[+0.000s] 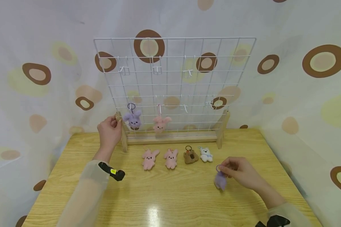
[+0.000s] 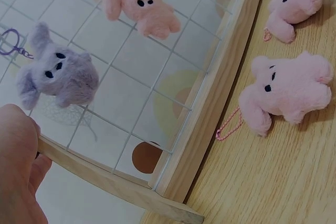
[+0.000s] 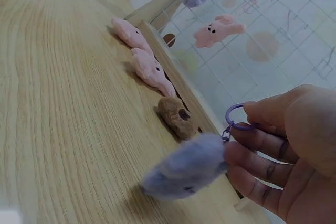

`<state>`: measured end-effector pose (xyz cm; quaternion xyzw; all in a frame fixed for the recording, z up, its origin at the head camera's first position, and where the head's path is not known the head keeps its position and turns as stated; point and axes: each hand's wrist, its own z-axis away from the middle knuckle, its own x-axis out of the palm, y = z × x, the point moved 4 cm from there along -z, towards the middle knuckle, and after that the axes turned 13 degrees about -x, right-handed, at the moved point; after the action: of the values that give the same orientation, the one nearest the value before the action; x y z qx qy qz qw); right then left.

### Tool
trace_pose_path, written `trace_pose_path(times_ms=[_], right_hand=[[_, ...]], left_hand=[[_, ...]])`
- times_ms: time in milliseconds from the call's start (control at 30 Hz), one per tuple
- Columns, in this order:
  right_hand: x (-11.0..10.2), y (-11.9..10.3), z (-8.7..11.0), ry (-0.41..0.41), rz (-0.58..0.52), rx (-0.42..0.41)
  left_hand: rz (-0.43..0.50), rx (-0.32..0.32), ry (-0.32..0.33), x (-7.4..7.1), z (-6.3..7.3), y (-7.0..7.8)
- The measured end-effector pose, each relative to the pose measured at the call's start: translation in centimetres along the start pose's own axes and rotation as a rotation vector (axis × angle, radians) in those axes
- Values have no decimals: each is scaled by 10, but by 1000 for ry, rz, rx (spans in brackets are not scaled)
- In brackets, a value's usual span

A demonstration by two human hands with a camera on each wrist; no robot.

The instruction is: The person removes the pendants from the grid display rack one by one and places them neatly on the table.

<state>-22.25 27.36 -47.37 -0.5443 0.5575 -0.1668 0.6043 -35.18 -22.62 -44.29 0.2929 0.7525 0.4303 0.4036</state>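
We pinch a purple fluffy plush keychain (image 1: 220, 181) by its ring in our right hand (image 1: 241, 170), lower right, our left hand (image 1: 110, 130) gripping the pale wooden stand (image 1: 123, 136), centre left. We judge the hanging partly done: one purple long-eared plush (image 1: 134, 120) and one pink long-eared plush (image 1: 160, 125) are on the white wire grid (image 1: 175, 38), mid-frame. Five of seven remain: ours, plus two pink plush bunnies (image 1: 149, 160), one brown plush (image 1: 189, 157) and one white plush bear (image 1: 206, 155) on the bench (image 1: 159, 195), centre.
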Motion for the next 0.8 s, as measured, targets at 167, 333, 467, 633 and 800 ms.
trace_pose_path(times_ms=[167, 333, 467, 633, 800], right_hand=[[16, 9, -15, 33, -86, 43], [31, 14, -26, 65, -133, 61], [39, 19, -28, 73, -135, 87], [38, 24, -25, 113, -116, 147], [29, 28, -17, 149, -77, 173]], left_hand=[[-11, -13, -1, -1, 0, -1], [-16, -17, -6, 0, 0, 1], [-10, -15, -5, 0, 0, 1], [-17, -20, 1, 1, -1, -1], [-18, -33, -8, 1, -1, -2]])
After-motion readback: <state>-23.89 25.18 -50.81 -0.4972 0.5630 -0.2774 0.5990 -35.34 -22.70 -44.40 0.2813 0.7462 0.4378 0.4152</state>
